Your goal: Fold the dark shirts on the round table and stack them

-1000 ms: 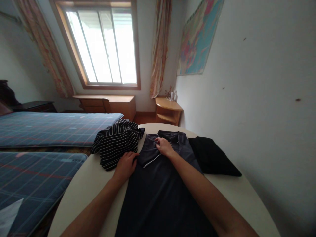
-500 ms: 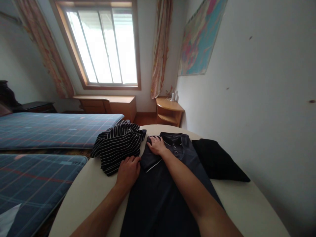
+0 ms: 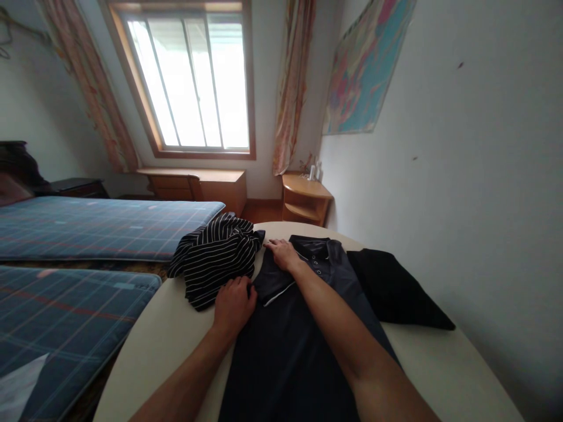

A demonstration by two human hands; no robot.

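A dark polo shirt (image 3: pixel 303 351) lies on the round cream table (image 3: pixel 153 351), its collar away from me and one sleeve folded inward at the left. At that sleeve's lower left edge, my left hand (image 3: pixel 235 302) is closed, with thumb and fingers pinching the fabric. My right hand (image 3: pixel 282 254) rests on the shirt's upper left shoulder, fingers stretched toward the left and the palm over the cloth. Beside both hands is a crumpled black-and-white striped garment (image 3: pixel 215 258). To the right of the shirt lies a folded black garment (image 3: pixel 396 287).
Two beds with blue plaid mattresses (image 3: pixel 109 228) stand at the left, close to the table. A wooden corner shelf (image 3: pixel 308 186) and a desk (image 3: pixel 220 176) stand beyond the table. The white wall (image 3: pixel 484 205) runs along the right side.
My right hand's fingers have drawn closer together and point more to the left at the shoulder edge. My left hand stays by the sleeve. The view has shifted slightly left.
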